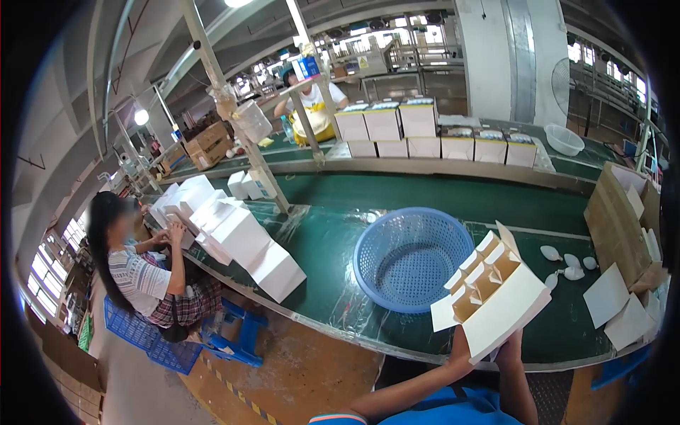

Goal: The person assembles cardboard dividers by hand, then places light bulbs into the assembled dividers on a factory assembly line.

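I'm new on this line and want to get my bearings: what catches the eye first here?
First, the open white boxes, held up at lower right by the left hand and the right hand. Just left of them, a round blue basket sits on the green belt. Farther left, a slanting row of closed white boxes runs toward a seated co-worker.

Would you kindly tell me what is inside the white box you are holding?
Brown cardboard dividers show at the open end of the white box, between its raised flaps. Anything deeper is hidden by the box walls, so I cannot tell whether the cells are filled.
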### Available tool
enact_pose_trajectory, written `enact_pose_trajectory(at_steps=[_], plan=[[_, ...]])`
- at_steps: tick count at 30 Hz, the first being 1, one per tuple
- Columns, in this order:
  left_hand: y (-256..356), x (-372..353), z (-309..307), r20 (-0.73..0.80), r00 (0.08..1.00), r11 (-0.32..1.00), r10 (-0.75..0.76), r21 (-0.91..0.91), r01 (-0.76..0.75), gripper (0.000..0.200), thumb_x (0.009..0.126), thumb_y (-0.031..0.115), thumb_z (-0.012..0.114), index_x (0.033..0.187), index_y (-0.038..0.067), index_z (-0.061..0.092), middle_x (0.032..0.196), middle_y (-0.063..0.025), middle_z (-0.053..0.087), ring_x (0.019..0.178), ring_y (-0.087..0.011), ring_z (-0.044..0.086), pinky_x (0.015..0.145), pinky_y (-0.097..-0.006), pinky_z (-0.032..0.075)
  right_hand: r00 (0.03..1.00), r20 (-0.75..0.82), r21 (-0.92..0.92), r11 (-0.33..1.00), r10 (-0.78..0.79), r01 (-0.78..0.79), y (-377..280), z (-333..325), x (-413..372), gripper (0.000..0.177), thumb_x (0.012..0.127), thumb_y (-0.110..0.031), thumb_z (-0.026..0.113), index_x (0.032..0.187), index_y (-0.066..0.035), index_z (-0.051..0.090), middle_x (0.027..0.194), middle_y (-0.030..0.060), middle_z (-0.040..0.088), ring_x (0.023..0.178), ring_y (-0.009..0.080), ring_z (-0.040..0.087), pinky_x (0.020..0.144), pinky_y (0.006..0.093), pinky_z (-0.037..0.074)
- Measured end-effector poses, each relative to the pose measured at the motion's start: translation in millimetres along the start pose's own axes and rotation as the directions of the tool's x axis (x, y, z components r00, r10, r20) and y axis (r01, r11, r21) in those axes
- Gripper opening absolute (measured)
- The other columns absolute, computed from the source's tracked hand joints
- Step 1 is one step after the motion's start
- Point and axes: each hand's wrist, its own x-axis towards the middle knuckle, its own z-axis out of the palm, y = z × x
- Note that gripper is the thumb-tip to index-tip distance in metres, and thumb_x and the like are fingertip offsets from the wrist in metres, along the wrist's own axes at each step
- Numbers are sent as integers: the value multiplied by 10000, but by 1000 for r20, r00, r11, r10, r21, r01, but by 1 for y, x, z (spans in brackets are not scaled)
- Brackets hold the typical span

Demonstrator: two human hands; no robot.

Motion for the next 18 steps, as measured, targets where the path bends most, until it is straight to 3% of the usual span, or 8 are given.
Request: enact_pose_trajectory(at_steps=[2, 3, 7, 10, 12, 18], plan=[[8, 3, 1, -66, 982, 978, -175, -130, 165, 387, 832, 139, 690, 1156, -36, 573, 1079, -137, 653, 984, -240, 633, 834, -353, 506, 1000, -4, 45, 999, -14, 14, 8, -1, -1, 726, 797, -375, 687, 1330, 11, 379, 1174, 117, 558, 1065, 231, 582, 897, 357, 478], [9, 5, -4, 34, 950, 947, -311, -72, 313, 395, 829, 124, 675, 1168, -43, 558, 1100, -160, 640, 1015, -273, 624, 848, -354, 497, 1000, -13, 59, 998, 9, -8, 11, -4, -2, 717, 802, -362, 681, 1335, 4, 373, 1177, 117, 555, 1068, 231, 577, 903, 359, 475], [17, 7, -7, 43, 974, 975, -220, 50, 218, 395, 823, 113, 675, 1173, -28, 558, 1118, -173, 627, 1042, -293, 614, 849, -360, 496, 999, 0, 114, 992, 55, -54, 9, -4, -2, 716, 805, -339, 678, 1353, -15, 349, 1180, 115, 544, 1074, 228, 561, 917, 362, 467], [8, 2, 5, -65, 954, 955, -293, -61, 289, 410, 819, 117, 685, 1183, -20, 555, 1135, -169, 622, 1048, -291, 612, 850, -355, 495, 1000, -13, 0, 1000, -28, 28, 12, -3, 0, 689, 853, -429, 621, 1339, -5, 377, 1164, 122, 550, 1067, 234, 570, 899, 365, 475], [1, 3, 7, -12, 872, 828, -489, -322, 460, 428, 807, 110, 700, 1187, -20, 551, 1154, -173, 613, 1056, -295, 608, 860, -352, 492, 999, -45, 30, 999, -22, 24, 11, 0, 0, 684, 835, -388, 636, 1334, 1, 376, 1161, 124, 550, 1062, 228, 567, 901, 359, 471], [23, 16, 3, 1, 956, 950, -292, -119, 290, 559, 763, 152, 769, 1216, -48, 510, 1196, -179, 584, 1118, -243, 570, 936, -345, 460, 998, -44, 10, 999, -34, 35, 9, -4, 9, 628, 838, -364, 595, 1300, 21, 418, 1128, 131, 579, 1012, 231, 598, 870, 344, 489]])
